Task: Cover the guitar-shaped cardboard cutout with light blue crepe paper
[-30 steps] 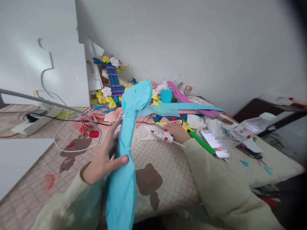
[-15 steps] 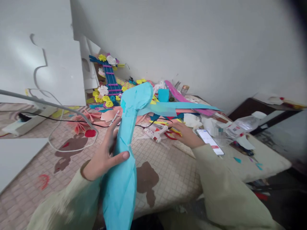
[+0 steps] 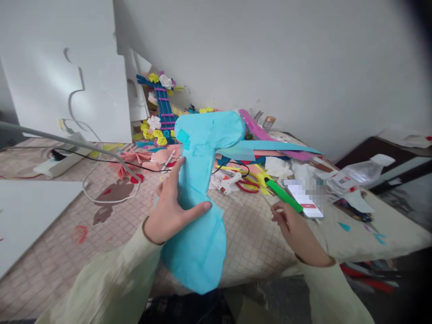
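Observation:
A light-blue, paper-wrapped piece [image 3: 199, 180] with a wide top, narrow neck and rounded lower end stands in front of me. My left hand [image 3: 175, 207] grips it at the neck, thumb across its front and fingers along its left edge. Over the table to the right is my right hand [image 3: 292, 225], fingers curled together; what they hold, if anything, is too small to make out. Just beyond those fingers lies a green, pen-like tool [image 3: 285, 195] with a dark end, beside a phone [image 3: 305, 200].
Behind the blue piece lie a white glue gun [image 3: 226, 182], red-handled scissors [image 3: 248, 186] and a blue paper strip [image 3: 286, 147]. A decorated guitar-like craft [image 3: 165, 108] leans at the back. A white cable [image 3: 111, 200] and power strip [image 3: 60, 157] are left; a plastic bottle [image 3: 361, 175] lies right.
The blue piece has turned to show its broad face, its lower end higher. My right hand has drawn back from the scissors toward me and to the right, uncovering the green tool.

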Tool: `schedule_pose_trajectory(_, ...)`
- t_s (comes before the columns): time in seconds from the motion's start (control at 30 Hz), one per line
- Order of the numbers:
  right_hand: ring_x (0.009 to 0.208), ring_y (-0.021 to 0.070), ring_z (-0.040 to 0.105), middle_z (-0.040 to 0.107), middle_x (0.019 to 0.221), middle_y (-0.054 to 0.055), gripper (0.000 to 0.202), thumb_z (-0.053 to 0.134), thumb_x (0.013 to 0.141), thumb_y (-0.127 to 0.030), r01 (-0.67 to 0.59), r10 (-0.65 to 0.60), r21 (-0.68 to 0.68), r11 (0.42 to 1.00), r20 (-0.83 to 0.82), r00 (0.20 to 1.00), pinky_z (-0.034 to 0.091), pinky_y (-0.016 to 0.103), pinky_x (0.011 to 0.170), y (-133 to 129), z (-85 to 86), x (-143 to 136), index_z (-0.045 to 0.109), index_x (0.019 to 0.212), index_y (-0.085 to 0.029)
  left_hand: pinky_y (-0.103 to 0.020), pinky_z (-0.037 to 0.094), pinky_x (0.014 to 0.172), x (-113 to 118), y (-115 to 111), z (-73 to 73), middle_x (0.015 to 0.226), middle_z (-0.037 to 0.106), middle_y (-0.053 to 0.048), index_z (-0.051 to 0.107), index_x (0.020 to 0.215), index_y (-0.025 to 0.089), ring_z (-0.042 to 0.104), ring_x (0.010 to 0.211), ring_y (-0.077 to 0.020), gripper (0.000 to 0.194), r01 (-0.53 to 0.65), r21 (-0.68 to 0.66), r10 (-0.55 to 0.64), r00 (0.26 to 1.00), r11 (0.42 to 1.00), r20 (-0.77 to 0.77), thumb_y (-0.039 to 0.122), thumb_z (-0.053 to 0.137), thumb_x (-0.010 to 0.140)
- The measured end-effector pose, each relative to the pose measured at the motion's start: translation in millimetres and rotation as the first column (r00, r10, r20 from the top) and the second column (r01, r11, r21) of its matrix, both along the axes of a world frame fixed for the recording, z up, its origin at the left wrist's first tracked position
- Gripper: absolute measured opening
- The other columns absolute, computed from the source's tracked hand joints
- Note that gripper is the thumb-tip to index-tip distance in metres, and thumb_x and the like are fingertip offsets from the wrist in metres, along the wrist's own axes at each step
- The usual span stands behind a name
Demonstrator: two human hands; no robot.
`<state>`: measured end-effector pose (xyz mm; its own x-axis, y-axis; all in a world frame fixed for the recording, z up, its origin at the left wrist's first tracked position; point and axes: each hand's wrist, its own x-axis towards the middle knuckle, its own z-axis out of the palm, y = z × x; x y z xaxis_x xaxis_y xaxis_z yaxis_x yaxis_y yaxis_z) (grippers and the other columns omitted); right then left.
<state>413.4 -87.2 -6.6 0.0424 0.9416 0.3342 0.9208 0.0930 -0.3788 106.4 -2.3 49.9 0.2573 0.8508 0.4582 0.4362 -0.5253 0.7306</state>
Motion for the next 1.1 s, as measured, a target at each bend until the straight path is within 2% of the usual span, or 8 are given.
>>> schedule_pose_trajectory(0.1,0.047,0.0128,0.054,0.052,0.056,-0.004,0.012,0.042,0.090,-0.030,-0.028,0.046,0.090,0.996,-0.204,0.978,0.048,0.024,0.048,-28.5,26.2,-40.6,0.047,0.096,-0.022,-0.057,0.023,0.097,8.5,-5.1,-0.8,0.141,0.033,-0.017,0.015,0.142,0.018,0.039,0.117,-0.0377,0.102,-0.183,0.096,0.196,0.969,0.978,-0.148,0.061,0.064,0.064)
schedule_pose_trajectory(0.17,0.051,0.0118,0.057,0.058,0.064,-0.002,0.009,0.049,0.087,-0.028,-0.039,0.080,0.212,0.976,-0.189,0.979,0.047,0.022,0.048,-43.7,39.0,-68.6,0.051,0.094,-0.024,-0.055,0.026,0.093,13.0,-6.8,-2.0,0.138,0.037,-0.018,0.015,0.141,0.017,0.043,0.109,-0.0366,0.103,-0.265,0.179,0.296,0.939,0.947,-0.175,0.064,0.063,0.063)
schedule_pose_trajectory(0.27,0.050,0.0097,0.055,0.059,0.067,-0.003,0.007,0.052,0.085,-0.021,-0.093,0.143,0.262,0.961,-0.177,0.974,0.045,0.020,0.047,-51.5,48.2,-98.6,0.053,0.091,-0.025,-0.052,0.028,0.089,17.2,-7.7,-4.8,0.131,0.043,-0.017,0.016,0.141,0.017,0.045,0.101,-0.0349,0.103,-0.308,0.263,0.360,0.915,0.914,-0.181,0.065,0.063,0.063)
schedule_pose_trajectory(0.33,0.051,0.0091,0.055,0.059,0.068,-0.003,0.008,0.051,0.085,-0.019,-0.111,0.160,0.255,0.960,-0.182,0.970,0.045,0.019,0.048,-48.2,49.5,-107.7,0.053,0.090,-0.025,-0.051,0.029,0.088,18.4,-7.6,-6.8,0.124,0.048,-0.016,0.016,0.141,0.017,0.046,0.098,-0.0343,0.103,-0.313,0.291,0.374,0.909,0.904,-0.183,0.064,0.063,0.063)
schedule_pose_trajectory(0.43,0.052,0.0091,0.054,0.060,0.070,-0.003,0.009,0.051,0.086,-0.018,-0.098,0.143,0.246,0.964,-0.171,0.975,0.044,0.020,0.049,-39.4,48.9,-110.0,0.054,0.091,-0.024,-0.050,0.030,0.087,18.5,-7.3,-8.7,0.119,0.050,-0.016,0.017,0.142,0.018,0.046,0.096,-0.0341,0.102,-0.316,0.302,0.380,0.907,0.899,-0.183,0.062,0.064,0.063)
schedule_pose_trajectory(0.63,0.051,0.0081,0.053,0.060,0.070,-0.003,0.010,0.051,0.086,-0.016,-0.100,0.144,0.264,0.959,-0.153,0.978,0.043,0.020,0.049,-28.3,50.0,-110.3,0.055,0.091,-0.022,-0.050,0.028,0.089,18.0,-6.2,-10.1,0.130,0.044,-0.015,0.015,0.143,0.021,0.045,0.099,-0.0347,0.102,-0.294,0.278,0.348,0.923,0.914,-0.166,0.061,0.065,0.063)
schedule_pose_trajectory(0.87,0.050,0.0076,0.050,0.059,0.066,-0.004,0.009,0.052,0.084,-0.014,-0.091,0.144,0.287,0.954,-0.169,0.975,0.042,0.019,0.049,-21.7,46.8,-112.1,0.057,0.088,-0.021,-0.050,0.029,0.088,18.1,-4.9,-9.8,0.131,0.043,-0.016,0.016,0.142,0.018,0.045,0.099,-0.0343,0.104,-0.302,0.267,0.356,0.916,0.915,-0.185,0.062,0.065,0.062)
schedule_pose_trajectory(1.1,0.049,0.0078,0.051,0.059,0.063,-0.003,0.008,0.052,0.086,-0.019,-0.067,0.121,0.221,0.973,-0.241,0.963,0.041,0.019,0.049,-19.5,44.4,-110.4,0.059,0.085,-0.020,-0.051,0.029,0.089,18.1,-3.9,-9.6,0.135,0.039,-0.015,0.014,0.142,0.021,0.045,0.100,-0.0341,0.105,-0.289,0.258,0.340,0.923,0.922,-0.179,0.063,0.066,0.061)
